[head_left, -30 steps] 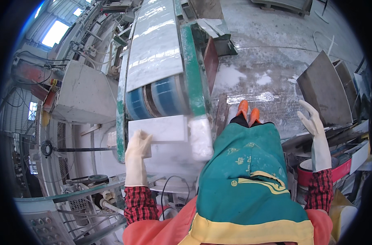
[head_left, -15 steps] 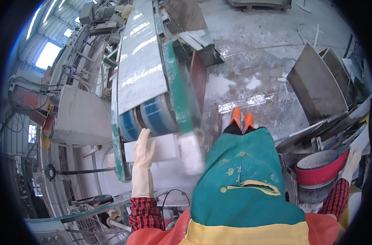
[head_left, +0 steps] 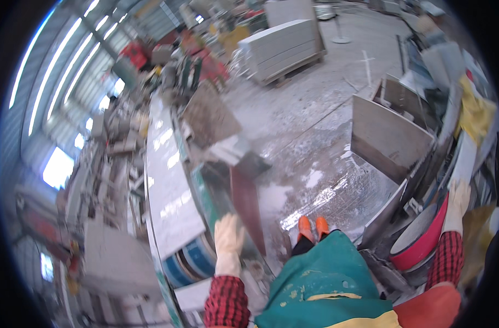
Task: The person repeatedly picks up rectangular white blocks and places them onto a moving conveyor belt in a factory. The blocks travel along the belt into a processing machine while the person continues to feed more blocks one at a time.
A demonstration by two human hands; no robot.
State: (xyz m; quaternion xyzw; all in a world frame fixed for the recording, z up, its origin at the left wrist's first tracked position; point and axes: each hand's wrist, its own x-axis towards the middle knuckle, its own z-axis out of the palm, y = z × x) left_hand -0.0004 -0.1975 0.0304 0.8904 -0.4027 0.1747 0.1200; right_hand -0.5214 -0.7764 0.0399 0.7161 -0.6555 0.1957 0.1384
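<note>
My left hand [head_left: 228, 240], in a pale rubber glove, is over the green side rail [head_left: 206, 191] of a conveyor. Its fingers are stretched out and it holds nothing that I can see. Beside it are the blue-banded roller [head_left: 188, 263] and the pale belt [head_left: 173, 202]. A white slab [head_left: 195, 295] lies just below the roller, partly cut off from sight by my forearm. My right hand [head_left: 457, 202], gloved alike, is at the far right beside a red-rimmed round tub [head_left: 411, 251]. Its fingers point up along a long pale strip [head_left: 463, 158], and appear extended.
Grey panels [head_left: 389, 139] lean at the right. A reddish board [head_left: 245, 205] stands beside the conveyor. Stacked pale slabs [head_left: 285, 49] rest on a pallet at the back. Wet floor [head_left: 309, 186] lies ahead of my orange boots [head_left: 312, 227]. Yellow cloth [head_left: 474, 112] hangs far right.
My left hand has left the white slab and moved right to the green rail. The view has tilted up, showing more floor and the slab stack. My right hand stays near the tub.
</note>
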